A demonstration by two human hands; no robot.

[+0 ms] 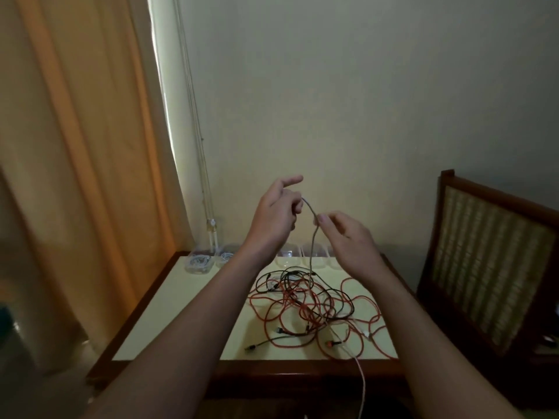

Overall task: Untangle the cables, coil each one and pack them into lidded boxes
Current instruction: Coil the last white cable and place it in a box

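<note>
While the grey cable [313, 237] is rising straight up out of the pile, the person is holding its top stretch in the air above the 12 o'clock edge of the desk [181, 313]. The left hand [276, 213] is gripping the upper end with curled fingers, its forefinger sticking out free. The right hand [348, 234], at 4 o'clock from the left one, is pinching the same cable a little lower between thumb and fingertip, the other fingers lying loose. Below them the cable is running down into the tangle of red and black cables [311, 300], which is sprawling over the 3 o'clock half of the desk. A white cable [361, 376] is trailing out of the tangle and dropping over the 6 o'clock edge. Clear boxes [289, 257] are standing in a row along the 12 o'clock edge; the two at 11 o'clock are holding pale coiled cables. An orange curtain [75, 146] is hanging at 9 o'clock, and a cane-backed chair [490, 258] is standing at 3 o'clock.
</note>
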